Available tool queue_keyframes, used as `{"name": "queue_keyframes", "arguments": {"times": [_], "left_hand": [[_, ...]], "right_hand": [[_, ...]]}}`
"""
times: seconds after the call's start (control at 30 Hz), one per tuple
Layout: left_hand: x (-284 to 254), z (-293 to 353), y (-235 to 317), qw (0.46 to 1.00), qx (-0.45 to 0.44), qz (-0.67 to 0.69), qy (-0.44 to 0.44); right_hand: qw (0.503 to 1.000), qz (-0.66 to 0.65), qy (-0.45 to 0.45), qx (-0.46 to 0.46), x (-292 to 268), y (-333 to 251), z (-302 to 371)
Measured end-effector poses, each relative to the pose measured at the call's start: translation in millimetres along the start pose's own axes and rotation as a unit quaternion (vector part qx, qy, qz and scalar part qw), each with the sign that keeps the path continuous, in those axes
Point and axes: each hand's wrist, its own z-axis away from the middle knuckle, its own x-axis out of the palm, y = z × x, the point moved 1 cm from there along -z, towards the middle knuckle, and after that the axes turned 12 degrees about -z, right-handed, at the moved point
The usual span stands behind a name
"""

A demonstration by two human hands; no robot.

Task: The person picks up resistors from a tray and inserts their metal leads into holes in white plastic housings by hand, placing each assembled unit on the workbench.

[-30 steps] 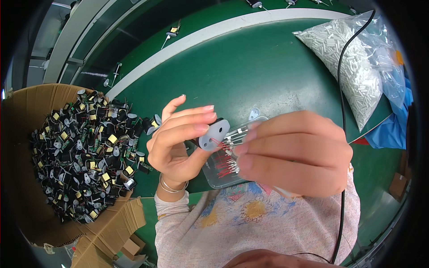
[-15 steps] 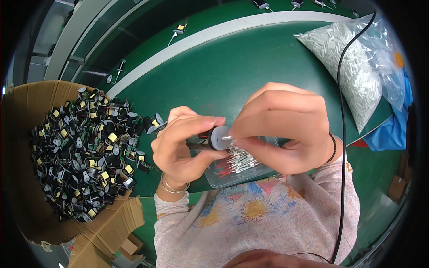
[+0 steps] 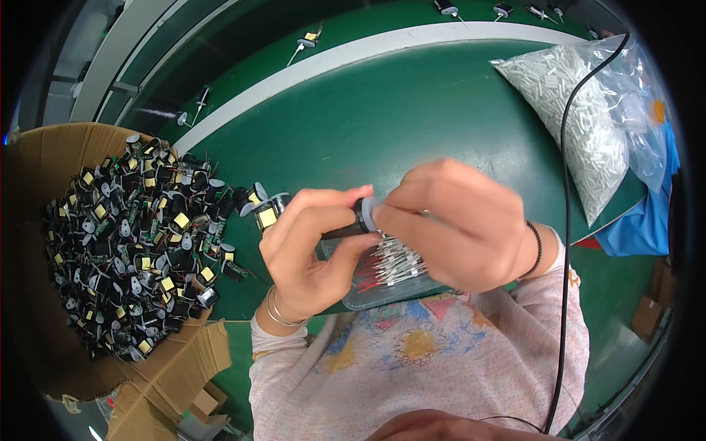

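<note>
The 2 hands were found working close together over the worktop (image 3: 331, 132). The left hand (image 3: 301, 272) held a black cylinder (image 3: 359, 213) in a narrowed grip, the grey cap (image 3: 371, 211) on its end facing right. The right hand (image 3: 463, 228) was at that cap, drawn into a narrow pinch; owing to blur, what it gripped, if anything, could not be told. The step in hand was judged to be fine manual work at the capped end. The next move appeared to call for a steady left grip and a light, well-aligned touch on the right, the point of contact being hidden. Beneath the hands, a clear tray (image 3: 365, 300) contained red and white wires (image 3: 397, 264). A cardboard box (image 3: 66, 147) filled with similar parts (image 3: 147, 250) stood at the left.
</note>
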Motion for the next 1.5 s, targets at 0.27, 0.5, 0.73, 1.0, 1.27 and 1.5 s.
{"name": "queue_keyframes", "arguments": {"times": [0.27, 0.5, 0.73, 1.0, 1.27, 1.5], "left_hand": [[-6, 1, -9, 0.999, -0.009, 0.006, 0.041], [-35, -21, -92, 0.944, -0.075, -0.321, 0.028], [-67, 28, -100, 0.891, -0.124, -0.399, -0.18], [-33, 41, -110, 0.799, -0.177, -0.519, -0.247], [-17, 8, -95, 0.929, -0.06, -0.344, -0.119], [-17, -11, -47, 0.98, -0.019, -0.196, -0.006]], "right_hand": [[0.992, -0.119, 0.044, 0.006, 12, 21, -4], [0.901, -0.237, 0.05, 0.361, 34, 168, -21], [0.73, -0.272, 0.258, 0.571, -16, 347, 17], [0.894, -0.158, 0.02, 0.418, 10, 167, -17], [0.869, -0.034, -0.426, 0.248, 39, 28, 58], [0.857, 0.077, -0.451, 0.236, 57, 16, 78]]}}
